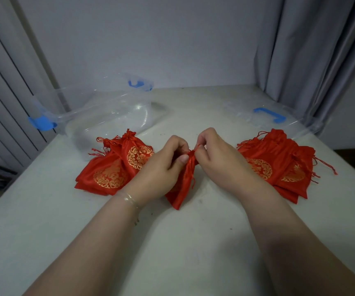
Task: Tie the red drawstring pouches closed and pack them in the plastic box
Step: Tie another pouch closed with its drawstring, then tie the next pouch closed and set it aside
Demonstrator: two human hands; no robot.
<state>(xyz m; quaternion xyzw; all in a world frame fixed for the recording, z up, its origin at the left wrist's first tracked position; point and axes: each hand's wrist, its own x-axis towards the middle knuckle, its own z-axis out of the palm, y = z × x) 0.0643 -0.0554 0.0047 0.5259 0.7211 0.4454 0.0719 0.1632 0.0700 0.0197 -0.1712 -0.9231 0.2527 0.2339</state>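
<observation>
White table [193, 242], both hands [193, 159] pinching pouch [183, 184], knot perhaps hidden

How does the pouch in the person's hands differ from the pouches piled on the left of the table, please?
The held pouch is a single one, gripped at its gathered neck by the left hand and right hand; the left pile holds several, untouched.
The held pouch hangs bunched, its gold print hidden; the left pile lies flat on the table, gold emblems showing.
Both are red drawstring fabric.

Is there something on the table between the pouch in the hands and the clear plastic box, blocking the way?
Yes. The left pile of pouches lies between the held pouch and the plastic box, right against its near side. The box looks open on top.
</observation>
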